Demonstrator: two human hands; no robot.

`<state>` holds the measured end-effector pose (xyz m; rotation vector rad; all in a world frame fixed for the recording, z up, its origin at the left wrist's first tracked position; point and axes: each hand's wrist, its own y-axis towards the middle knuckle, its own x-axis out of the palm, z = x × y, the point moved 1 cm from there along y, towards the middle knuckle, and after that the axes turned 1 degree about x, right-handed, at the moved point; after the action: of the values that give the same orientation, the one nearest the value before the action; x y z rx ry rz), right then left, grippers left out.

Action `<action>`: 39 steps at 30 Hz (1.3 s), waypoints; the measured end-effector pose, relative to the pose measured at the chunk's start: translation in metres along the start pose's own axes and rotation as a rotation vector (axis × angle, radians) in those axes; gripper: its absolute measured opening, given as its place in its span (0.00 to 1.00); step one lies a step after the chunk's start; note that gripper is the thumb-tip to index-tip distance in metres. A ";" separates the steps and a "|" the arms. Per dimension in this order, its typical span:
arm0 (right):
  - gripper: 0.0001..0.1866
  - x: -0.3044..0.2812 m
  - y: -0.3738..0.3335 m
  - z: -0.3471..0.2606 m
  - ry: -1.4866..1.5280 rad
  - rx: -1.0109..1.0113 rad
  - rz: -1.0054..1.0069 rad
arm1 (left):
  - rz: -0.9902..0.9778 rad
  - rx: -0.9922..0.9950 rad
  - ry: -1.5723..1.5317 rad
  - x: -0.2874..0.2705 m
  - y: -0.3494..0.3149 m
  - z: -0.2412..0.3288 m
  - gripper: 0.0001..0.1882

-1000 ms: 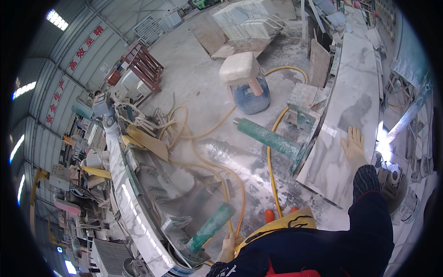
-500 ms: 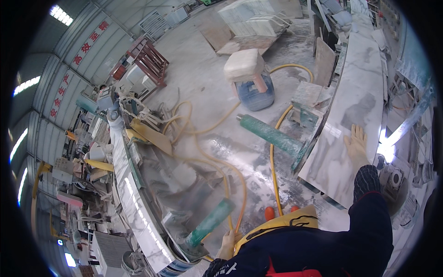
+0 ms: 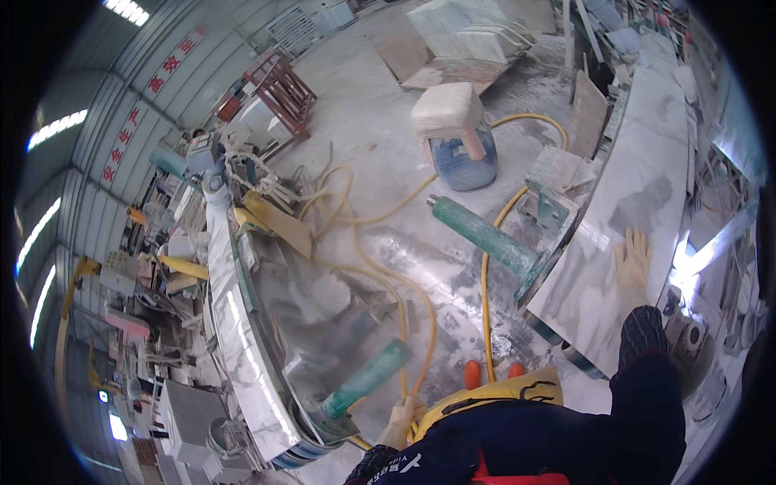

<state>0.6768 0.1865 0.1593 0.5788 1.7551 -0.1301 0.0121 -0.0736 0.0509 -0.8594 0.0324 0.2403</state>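
My right hand, in a cream glove, lies flat on a grey-veined white marble slab on the right, fingers stretched out near a darker grey patch. Low in the middle, beside my yellow apron, my gloved left hand is closed around a yellow hose. Its fingers show only in part. Just past that hand, a green cylindrical post slants up from the end of the left bench. A second green post juts out from the right bench.
A long marble strip runs along the left bench. On the wet, dusty floor stand a blue jug with a wrapped cushion on top, looping yellow hoses and stacked slabs. A bright lamp shines beyond the right slab.
The view has turned slightly, so most of the scene sits a little farther right. My right hand stays flat on the slab, and my left hand remains low by the apron.
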 end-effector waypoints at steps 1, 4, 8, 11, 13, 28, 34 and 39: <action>0.32 0.000 0.001 0.001 -0.004 0.009 -0.020 | 0.021 -0.078 -0.095 0.004 0.000 -0.002 0.15; 0.32 0.001 0.005 0.004 -0.066 0.015 -0.061 | 0.074 -0.120 -0.102 0.021 -0.002 -0.003 0.18; 0.32 0.013 0.013 0.015 -0.168 0.011 -0.093 | 0.225 -0.065 -0.109 0.036 -0.025 -0.018 0.21; 0.33 0.027 0.020 0.029 -0.214 -0.007 -0.094 | 0.235 -0.116 -0.161 0.021 -0.039 -0.052 0.22; 0.33 0.035 0.023 0.038 -0.224 -0.033 -0.121 | 0.243 -0.113 -0.373 0.003 -0.049 -0.092 0.23; 0.23 0.059 -0.064 -0.137 0.623 -0.311 -0.065 | 1.596 0.178 -0.986 -0.276 -0.090 -0.211 0.33; 0.21 0.118 -0.211 -0.281 0.564 -0.549 -0.197 | 1.763 0.338 -0.546 -0.339 -0.108 -0.096 0.40; 0.18 0.118 -0.229 -0.276 0.653 -0.403 -0.543 | 1.706 -0.023 -0.231 -0.345 -0.102 -0.046 0.39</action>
<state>0.3132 0.1301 0.0739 -0.1945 2.4581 0.0480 -0.2973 -0.2401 0.1397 -0.6211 0.5562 1.9268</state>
